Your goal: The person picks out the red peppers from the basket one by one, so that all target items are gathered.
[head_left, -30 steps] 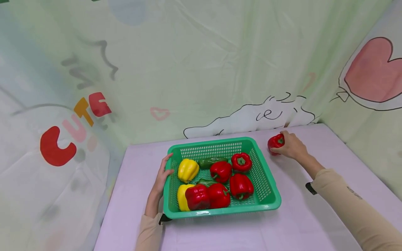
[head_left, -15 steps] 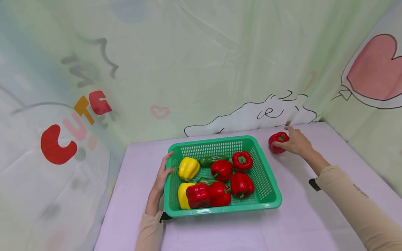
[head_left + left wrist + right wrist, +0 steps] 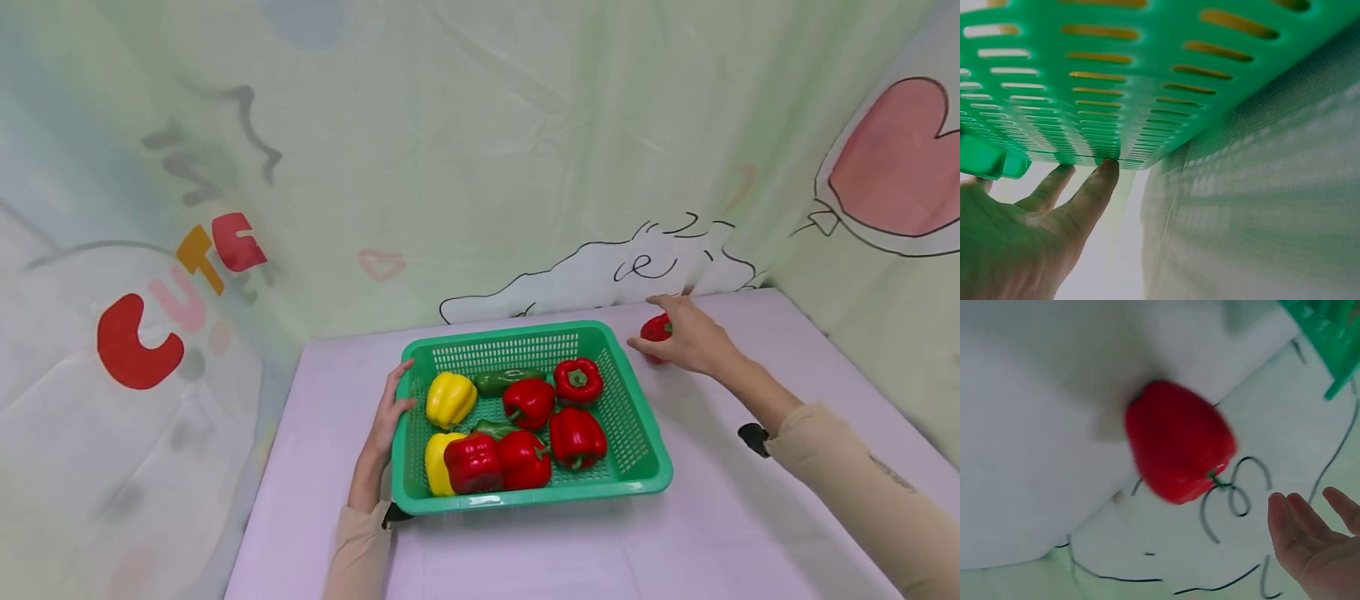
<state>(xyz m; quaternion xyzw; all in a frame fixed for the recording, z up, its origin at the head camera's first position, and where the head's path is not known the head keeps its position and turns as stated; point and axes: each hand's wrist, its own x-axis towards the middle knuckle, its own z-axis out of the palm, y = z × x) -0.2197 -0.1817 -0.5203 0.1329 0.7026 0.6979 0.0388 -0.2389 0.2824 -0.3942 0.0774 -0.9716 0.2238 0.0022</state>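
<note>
A green plastic basket (image 3: 534,497) stands on the table holding several red bell peppers (image 3: 577,438), two yellow bell peppers (image 3: 451,400) and two long dark green vegetables (image 3: 510,381), one partly covered. At its left rim, my left hand (image 3: 386,421) grips the basket; the left wrist view shows fingers (image 3: 1088,194) against the slotted outer wall. Right of the basket, a single red bell pepper (image 3: 1179,440) sits on the table. My right hand (image 3: 693,337) hovers over it with thumb and fingers spread, partly covering it in the head view. A gap separates hand and pepper in the right wrist view.
A pale lilac cloth (image 3: 720,483) covers the table. Printed curtains (image 3: 487,167) hang close behind its back edge and along the left and right sides. Dark bands (image 3: 753,439) sit at the sleeve cuffs.
My right hand has let go of the lone red pepper, its fingers spreading and drawing off it. That pepper stays beside the basket; my left hand keeps its place at the rim.
</note>
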